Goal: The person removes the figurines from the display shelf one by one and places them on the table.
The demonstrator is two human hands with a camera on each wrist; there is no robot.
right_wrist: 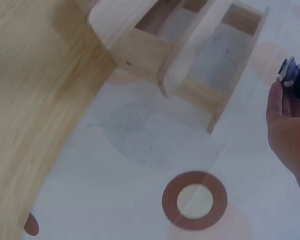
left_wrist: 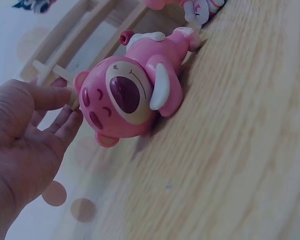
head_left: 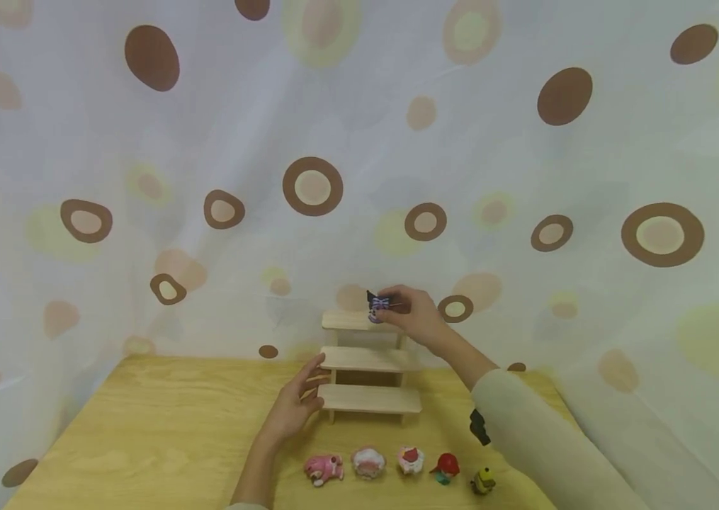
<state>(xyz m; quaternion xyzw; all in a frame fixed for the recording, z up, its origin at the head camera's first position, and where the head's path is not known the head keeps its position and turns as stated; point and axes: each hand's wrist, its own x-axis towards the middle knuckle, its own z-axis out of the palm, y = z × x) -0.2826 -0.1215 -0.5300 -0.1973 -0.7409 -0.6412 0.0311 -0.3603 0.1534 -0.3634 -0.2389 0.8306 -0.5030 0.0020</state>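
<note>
My right hand (head_left: 419, 320) pinches a small black-and-purple figurine (head_left: 378, 306) with a striped bow, at the top step of a three-tier wooden display stand (head_left: 368, 400). In the right wrist view, the figurine (right_wrist: 291, 72) shows only partly at the right edge, between thumb and fingers. My left hand (head_left: 292, 407) holds the left end of the stand's lower step. In the left wrist view, its thumb and fingertips close around the step's end, partly behind a pink bear figurine (left_wrist: 132, 95) that lies on the table.
In front of the stand a row of figurines lies on the wooden table (head_left: 174, 425): the pink bear (head_left: 324, 469), a white-and-pink one (head_left: 368, 462), a white one with red (head_left: 411, 460), a red-capped one (head_left: 445, 467) and a yellow-topped one (head_left: 483, 481). A dotted sheet (head_left: 359, 142) hangs behind.
</note>
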